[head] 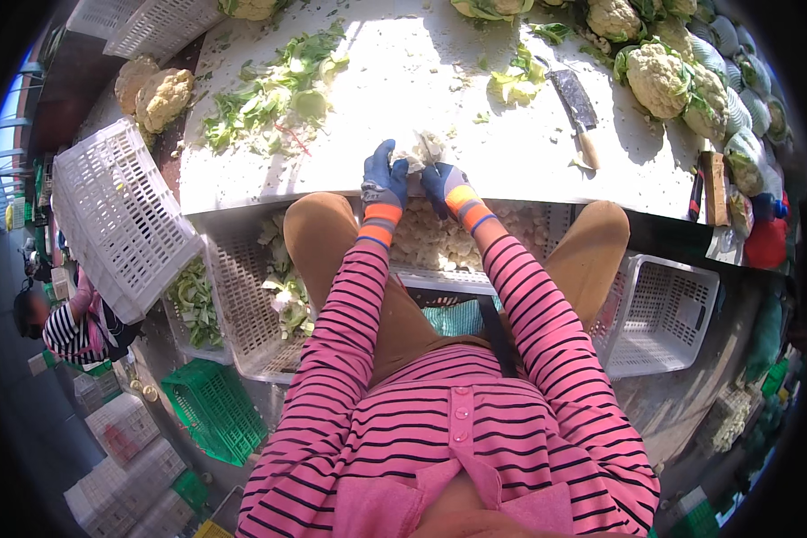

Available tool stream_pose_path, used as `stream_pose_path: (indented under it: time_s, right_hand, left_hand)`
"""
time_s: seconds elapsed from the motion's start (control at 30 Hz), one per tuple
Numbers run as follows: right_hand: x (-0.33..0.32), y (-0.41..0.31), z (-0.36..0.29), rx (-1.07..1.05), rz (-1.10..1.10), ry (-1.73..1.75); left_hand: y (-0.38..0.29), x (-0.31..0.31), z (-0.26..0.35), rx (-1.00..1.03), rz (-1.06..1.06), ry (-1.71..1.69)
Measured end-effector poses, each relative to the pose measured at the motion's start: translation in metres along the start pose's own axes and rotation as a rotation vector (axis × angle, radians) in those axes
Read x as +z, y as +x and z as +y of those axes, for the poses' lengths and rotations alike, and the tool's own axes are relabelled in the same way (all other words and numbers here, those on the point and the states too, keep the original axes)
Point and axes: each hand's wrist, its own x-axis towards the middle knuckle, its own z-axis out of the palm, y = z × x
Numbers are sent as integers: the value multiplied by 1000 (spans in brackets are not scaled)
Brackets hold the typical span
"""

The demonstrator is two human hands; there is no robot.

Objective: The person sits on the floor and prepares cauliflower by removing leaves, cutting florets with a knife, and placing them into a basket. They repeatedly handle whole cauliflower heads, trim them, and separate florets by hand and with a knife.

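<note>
My left hand (385,176), in a blue and grey work glove with an orange cuff, grips the left side of a piece of cauliflower (411,159) at the table's near edge. My right hand (444,185), gloved alike, is at the piece's right side; a small blade (432,145) seems to stick up from it, washed out by glare. Below my hands, a white crate (437,277) of cut cauliflower florets (444,239) stands between my knees. A cleaver with a wooden handle (588,149) lies to the right on the white tabletop (242,181).
Cauliflower leaves (276,94) lie at the left, whole cauliflowers (659,81) at the right. A tilted white crate (124,208) rises at the left edge. Crates with leaves (198,302) stand below, and another white crate (666,316) at right. A person (74,329) is at far left.
</note>
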Motion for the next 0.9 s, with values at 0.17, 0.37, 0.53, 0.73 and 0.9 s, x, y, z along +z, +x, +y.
stream_pose_path:
  time_s: [0.17,0.37,0.53,0.73,0.9]
  right_hand:
    - [7,3,11,-125,210,-5]
    - [14,-33,22,-371,235,-59]
    - [19,-34,15,-292,164,-221]
    - [5,-27,-19,-75,-92,-12]
    - [-4,-34,-16,93,-268,351]
  left_hand:
    - [5,-3,6,-143,-38,-106]
    - [0,7,8,-248,109,-196]
    - [-4,9,1,-182,125,-176]
    - [-4,4,-8,-98,82,-76]
    - [-7,2,-7,-246,94,-256]
